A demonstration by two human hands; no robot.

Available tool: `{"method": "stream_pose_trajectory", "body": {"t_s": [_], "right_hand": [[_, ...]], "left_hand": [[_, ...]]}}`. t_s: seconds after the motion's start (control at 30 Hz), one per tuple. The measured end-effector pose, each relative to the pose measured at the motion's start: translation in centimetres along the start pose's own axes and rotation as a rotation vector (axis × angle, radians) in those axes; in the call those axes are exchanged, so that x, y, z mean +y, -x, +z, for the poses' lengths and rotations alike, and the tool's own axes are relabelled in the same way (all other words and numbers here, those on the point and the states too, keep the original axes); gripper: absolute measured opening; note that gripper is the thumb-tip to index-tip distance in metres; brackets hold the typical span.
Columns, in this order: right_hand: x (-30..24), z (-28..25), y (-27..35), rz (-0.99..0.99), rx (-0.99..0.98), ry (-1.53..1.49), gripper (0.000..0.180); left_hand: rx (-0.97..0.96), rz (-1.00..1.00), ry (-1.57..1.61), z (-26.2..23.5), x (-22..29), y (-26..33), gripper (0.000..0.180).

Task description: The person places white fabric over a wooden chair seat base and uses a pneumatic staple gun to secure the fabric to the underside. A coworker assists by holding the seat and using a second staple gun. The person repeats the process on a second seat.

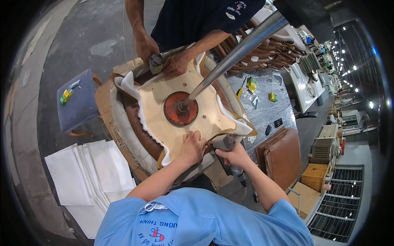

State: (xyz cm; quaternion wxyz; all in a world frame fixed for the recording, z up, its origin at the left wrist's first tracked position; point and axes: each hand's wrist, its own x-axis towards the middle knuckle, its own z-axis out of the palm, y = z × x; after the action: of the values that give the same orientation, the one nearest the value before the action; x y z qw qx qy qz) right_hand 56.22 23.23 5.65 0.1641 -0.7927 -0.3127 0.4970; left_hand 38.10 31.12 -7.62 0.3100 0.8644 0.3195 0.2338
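An upturned seat has a pale plywood board (pixel 160 96), white padding (pixel 140 110) and a brown leather cover (pixel 135 123) around its sides. My left hand (pixel 193 146) lies on the board's near edge, fingers curled in and closed on the folded leather, whose gripped part is mostly hidden. Beside it, my right hand (pixel 234 156) is wrapped around a grey air staple gun (pixel 223 142), its nose at the near edge of the seat. A round red-orange press plate (pixel 180 108) on a slanting metal rod (pixel 238 53) bears on the middle of the board.
Across the seat a co-worker's hand holds another staple gun (pixel 156 63); their other hand (pixel 176 64) presses the far edge. At right, a plastic-covered table (pixel 271 90) carries small boxes and brown leather sheets (pixel 281 153). White sheets (pixel 90 172) and a blue-grey padded stool (pixel 78 100) stand left.
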Motion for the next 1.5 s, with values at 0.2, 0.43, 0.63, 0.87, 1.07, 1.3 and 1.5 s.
{"method": "stream_pose_trajectory", "body": {"t_s": [0.2, 0.43, 0.63, 0.87, 1.07, 1.3, 1.5], "right_hand": [[-1.5, 0.8, -0.1, 0.045, -0.014, 0.013, 0.031], [-1.5, 1.4, -0.9, 0.071, 0.032, 0.057, 0.031], [-0.7, 1.4, 0.2, 0.017, -0.034, -0.043, 0.028], [-1.8, 2.7, -0.5, 0.046, -0.017, 0.068, 0.027], [-2.1, 2.9, -0.1, 0.041, 0.003, 0.063, 0.027], [-0.9, 3.8, 0.8, 0.052, -0.044, -0.045, 0.027], [-2.0, 4.4, 0.4, 0.057, -0.009, 0.064, 0.027]], "left_hand": [[-0.014, -0.029, 0.018, 0.1, -0.1, -0.3, 0.014], [-0.128, -0.056, -0.08, -1.6, -0.2, -0.4, 0.02], [-0.212, -0.044, -0.007, -2.4, -0.7, 0.4, 0.021], [-0.11, -0.029, 0.013, -1.6, -1.1, 0.4, 0.016], [-0.137, -0.003, 0.048, -2.6, -1.6, 0.6, 0.018], [-0.083, -0.015, 0.071, -2.3, -1.9, 0.8, 0.016], [-0.086, -0.03, 0.084, -2.6, -2.0, 0.7, 0.016]]}}
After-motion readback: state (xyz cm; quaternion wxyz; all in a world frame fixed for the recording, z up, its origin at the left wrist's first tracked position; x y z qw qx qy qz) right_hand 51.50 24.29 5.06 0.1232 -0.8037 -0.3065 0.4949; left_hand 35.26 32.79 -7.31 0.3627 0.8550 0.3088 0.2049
